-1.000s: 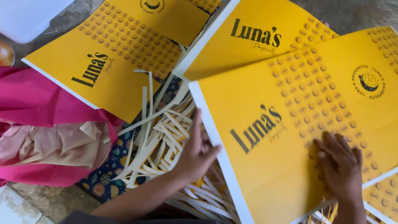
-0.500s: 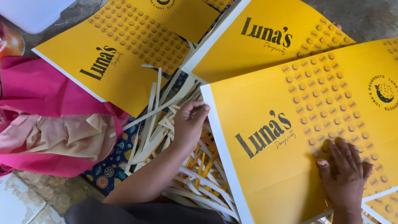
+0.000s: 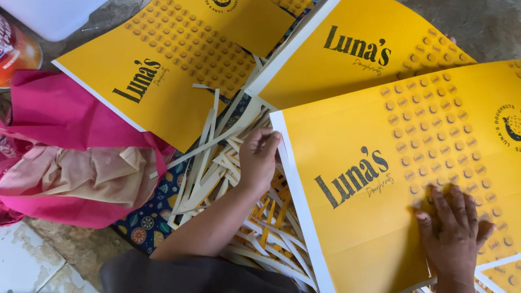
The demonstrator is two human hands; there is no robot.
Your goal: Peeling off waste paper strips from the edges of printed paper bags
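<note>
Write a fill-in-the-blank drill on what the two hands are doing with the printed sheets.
1. The right hand lies flat on a large sheet coloured ____.
2. The left hand grips that sheet's ____ edge.
3. Under the sheet lies a heap of pale paper ____.
4. The crumpled cloth on the left is ____.

Missing words: yellow; white; strips; pink

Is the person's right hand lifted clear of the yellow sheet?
No, the right hand lies flat on the yellow sheet.

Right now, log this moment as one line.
left hand: at white edge of yellow sheet | right hand: flat on sheet | under: paper strips | left: pink cloth
</note>
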